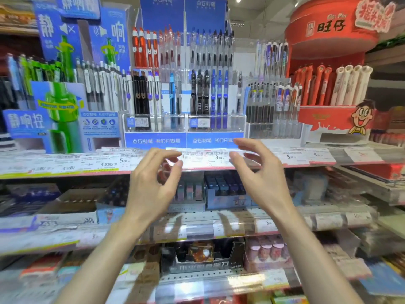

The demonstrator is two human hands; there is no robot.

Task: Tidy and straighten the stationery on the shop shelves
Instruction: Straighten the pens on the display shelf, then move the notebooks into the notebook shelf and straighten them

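Note:
My left hand (155,183) and my right hand (260,172) are raised side by side in front of the top shelf edge (65,170), fingers loosely curled, holding nothing. Just beyond them stands a clear and blue pen display rack (184,139) with red, black and blue pens (210,95) upright in tiers. Left of it is a blue display with green and white pens (59,102). To the right, a clear rack of pens (269,106) and a round red display with orange and white pens (333,84).
Price labels (219,157) line the shelf edge. Lower shelves hold boxes of small stationery (225,189), a dark display box (203,257) and pink items (267,251). Other shelving continues at far right (383,189).

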